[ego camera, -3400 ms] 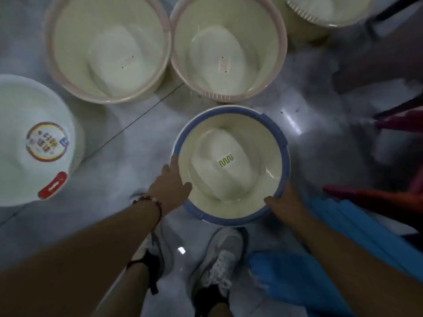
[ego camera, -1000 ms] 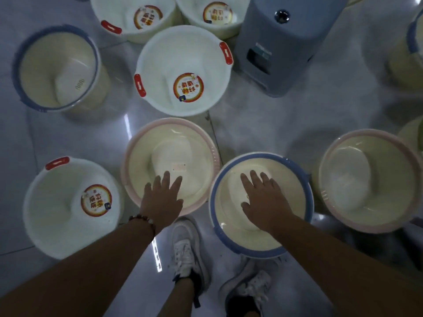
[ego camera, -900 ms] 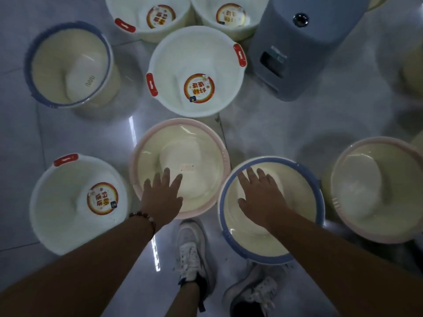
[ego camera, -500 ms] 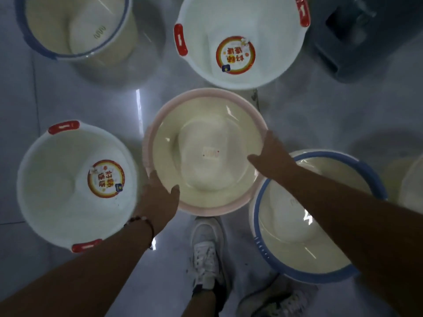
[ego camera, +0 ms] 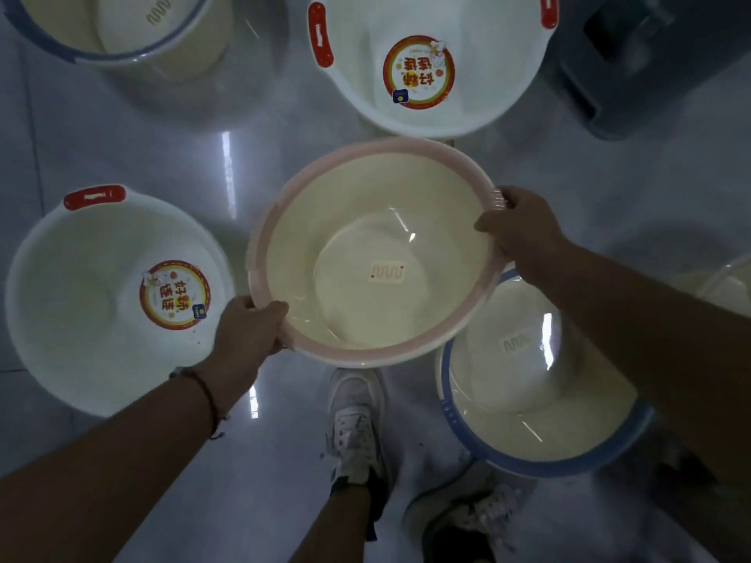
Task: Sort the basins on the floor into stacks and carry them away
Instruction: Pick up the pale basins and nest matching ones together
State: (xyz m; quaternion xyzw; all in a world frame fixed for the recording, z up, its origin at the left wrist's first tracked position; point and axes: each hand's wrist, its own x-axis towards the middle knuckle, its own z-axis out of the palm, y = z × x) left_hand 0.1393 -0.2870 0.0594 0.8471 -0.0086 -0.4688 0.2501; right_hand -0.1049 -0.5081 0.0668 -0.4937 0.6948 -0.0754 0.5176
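Observation:
A cream basin with a pink rim [ego camera: 365, 221] is in the centre, held up and slightly tilted. My left hand [ego camera: 246, 333] grips its near-left rim, thumb over the edge. My right hand [ego camera: 518, 229] grips its right rim. Partly under its right side sits a cream basin with a blue rim [ego camera: 528, 408] on the floor. A white basin with red handles [ego camera: 81, 302] and a round label lies to the left, and another white basin [ego camera: 426, 95] lies at the top. A second blue-rimmed basin [ego camera: 122, 30] is at the top left.
A grey-blue plastic bin [ego camera: 650, 67] stands at the top right. Another basin's edge [ego camera: 727, 286] shows at the right margin. My two feet in white sneakers [ego camera: 357, 424] stand on the glossy tiled floor [ego camera: 142, 156] below the held basin.
Both hands have closed on the pink-rimmed basin's rim and raised it, so it now overlaps the blue-rimmed basin. A second ago both hands were flat, the right one inside the blue-rimmed basin.

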